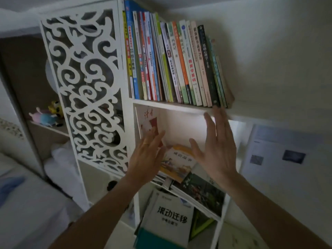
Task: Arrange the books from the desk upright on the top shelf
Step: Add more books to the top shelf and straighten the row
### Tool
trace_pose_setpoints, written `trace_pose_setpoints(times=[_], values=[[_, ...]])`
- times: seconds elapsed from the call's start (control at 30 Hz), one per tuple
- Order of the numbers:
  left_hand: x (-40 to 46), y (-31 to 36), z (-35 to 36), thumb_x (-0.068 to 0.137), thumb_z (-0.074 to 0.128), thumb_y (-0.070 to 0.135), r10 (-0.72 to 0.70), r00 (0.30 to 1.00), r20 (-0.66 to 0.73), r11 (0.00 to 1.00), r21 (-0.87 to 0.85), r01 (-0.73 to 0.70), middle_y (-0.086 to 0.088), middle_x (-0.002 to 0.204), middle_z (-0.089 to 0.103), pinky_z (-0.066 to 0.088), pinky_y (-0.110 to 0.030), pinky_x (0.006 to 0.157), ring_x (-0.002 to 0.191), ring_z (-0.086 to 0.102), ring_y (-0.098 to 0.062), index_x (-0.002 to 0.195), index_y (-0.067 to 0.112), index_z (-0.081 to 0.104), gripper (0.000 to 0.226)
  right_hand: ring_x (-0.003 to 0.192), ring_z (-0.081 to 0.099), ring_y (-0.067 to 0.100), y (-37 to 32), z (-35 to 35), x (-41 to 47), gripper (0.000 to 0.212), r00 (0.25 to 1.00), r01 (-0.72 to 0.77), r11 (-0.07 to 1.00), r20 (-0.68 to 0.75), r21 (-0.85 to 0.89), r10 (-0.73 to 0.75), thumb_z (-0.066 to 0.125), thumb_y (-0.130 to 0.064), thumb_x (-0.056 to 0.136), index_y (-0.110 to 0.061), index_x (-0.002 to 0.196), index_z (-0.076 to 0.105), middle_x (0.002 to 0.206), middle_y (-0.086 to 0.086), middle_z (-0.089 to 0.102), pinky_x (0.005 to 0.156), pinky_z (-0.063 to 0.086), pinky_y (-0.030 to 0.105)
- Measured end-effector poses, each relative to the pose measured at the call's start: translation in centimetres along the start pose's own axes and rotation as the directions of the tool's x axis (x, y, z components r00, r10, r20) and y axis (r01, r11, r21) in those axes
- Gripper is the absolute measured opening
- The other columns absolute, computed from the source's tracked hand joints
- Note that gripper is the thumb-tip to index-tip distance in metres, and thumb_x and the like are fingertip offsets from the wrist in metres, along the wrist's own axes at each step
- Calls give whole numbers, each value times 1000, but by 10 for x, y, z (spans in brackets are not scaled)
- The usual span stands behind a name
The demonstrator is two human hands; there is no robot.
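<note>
Books point(176, 60) fill the top shelf point(172, 104) in the upper middle of the frame, a tight row of spines standing on end and all leaning a little to the right (the tall blue and yellow ones sit at the row's left, against the upright panel, and the thin greenish ones close it off at the right). We see our two hands raised below that row with nothing in either grip. Our left hand point(147, 155) is in the centre of the frame, fingers straight and together, in front of the compartment beneath the shelf. Our right hand point(217, 146) is just right of it, fingers spread and straight, its fingertips point(218, 112) reaching the front edge of the top shelf under the last books; whether they touch the board we cannot tell.

Between our hands, lower down, a yellow picture book point(177, 162) lies flat on a stack in that compartment, and a red-and-white booklet point(149, 121) leans against its left wall. Below, at the bottom centre, a grey book with bold black characters point(170, 216) stands tilted in the next compartment. Left of the books a white fretwork panel point(84, 87) covers the cabinet side, and at the far left soft toys point(46, 115) sit on a dim shelf. Printed sheets point(280, 155) hang on the wall at the right.
</note>
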State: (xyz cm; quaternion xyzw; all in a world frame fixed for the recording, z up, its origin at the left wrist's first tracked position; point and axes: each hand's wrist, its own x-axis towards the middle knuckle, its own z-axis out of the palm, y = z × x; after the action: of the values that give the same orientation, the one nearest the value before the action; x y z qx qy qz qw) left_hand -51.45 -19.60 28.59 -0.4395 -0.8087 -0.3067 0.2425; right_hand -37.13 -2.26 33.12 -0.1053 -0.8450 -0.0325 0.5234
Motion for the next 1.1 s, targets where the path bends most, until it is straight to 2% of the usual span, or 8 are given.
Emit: trace_pose_setpoints(times=[0.1,0.27,0.4,0.57,0.73,0.93,1.03,1.1], values=[[-31,-2,27,108,41,42,-209,975,76,976,-40,213,-11,154,47,49,-45,103,137,50,-35,152,27,40,46,147,38,29,-1,26,-69,56,976,-136,984,187,115,113,58,-38,99,-12,147,45,160,13,37,112,45,48],[-25,-6,67,104,47,42,-522,809,269,817,-114,565,-14,151,48,41,-50,112,137,46,-36,151,15,42,55,149,30,25,-1,57,-126,72,667,-355,934,712,45,219,29,-70,98,-33,159,20,161,4,33,119,34,40],[-14,-9,83,98,54,40,-599,758,258,763,-102,638,-11,135,62,47,-41,102,128,56,-37,137,15,55,47,138,43,17,3,62,-134,70,698,-364,930,676,51,237,30,-77,94,-32,147,40,145,-5,48,109,40,28],[-13,13,95,83,70,39,-498,810,311,822,-128,555,12,105,68,59,-38,84,96,67,-14,114,30,65,32,110,61,5,23,69,-126,82,660,-713,656,553,249,509,62,-75,79,-30,143,39,118,-20,63,87,56,30],[-22,22,98,88,71,31,-385,854,350,885,-121,449,2,104,74,54,-28,82,98,65,-15,102,27,76,15,124,44,23,31,72,-138,74,623,-582,811,608,-60,492,48,-80,69,-23,115,59,122,1,54,96,43,33],[-33,24,93,96,69,27,-493,847,201,820,-218,529,9,99,72,47,-14,73,87,67,-6,102,30,74,8,105,59,36,22,71,-140,81,710,-525,851,536,-30,457,48,-84,67,-14,106,58,112,11,59,95,51,49],[-36,20,88,93,73,33,-673,739,18,689,-349,636,15,88,68,48,-17,66,83,66,-3,91,35,63,11,130,48,32,24,69,-143,87,617,-500,859,649,-113,445,29,-89,77,-31,140,47,145,9,44,104,47,47],[-33,10,83,88,78,35,-756,635,-162,641,-382,666,5,101,64,48,-28,70,86,63,-14,105,25,59,27,130,45,28,28,69,-141,72,607,-565,821,635,-80,479,27,-81,87,-33,131,55,143,6,47,103,46,42]])
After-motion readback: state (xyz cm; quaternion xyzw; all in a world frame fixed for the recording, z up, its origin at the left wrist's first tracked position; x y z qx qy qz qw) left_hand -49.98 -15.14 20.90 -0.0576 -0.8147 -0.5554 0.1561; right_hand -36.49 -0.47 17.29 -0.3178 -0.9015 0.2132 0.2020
